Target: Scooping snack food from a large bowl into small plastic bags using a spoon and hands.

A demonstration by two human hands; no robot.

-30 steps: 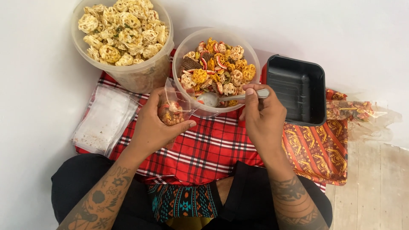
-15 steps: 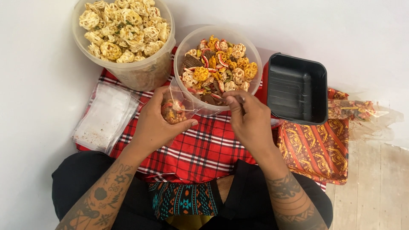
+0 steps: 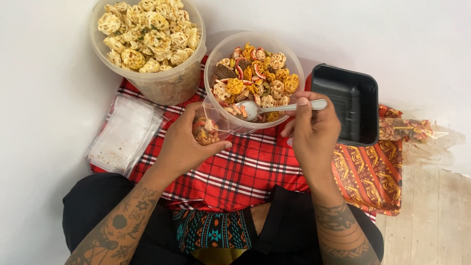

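Small clear bag (image 3: pixel 208 128), part-filled with mixed snacks, mouth open beside mixed-snack tub (image 3: pixel 216 100); metal spoon (image 3: pixel 274 109), loaded, level over tub's near rim.

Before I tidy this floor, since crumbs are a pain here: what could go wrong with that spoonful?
The spoon carries snack pieces from the mixed-snack tub; the small clear bag in the left hand has a narrow mouth, so pieces may drop onto the red plaid cloth. The right hand grips only the handle's end, so it could tip.
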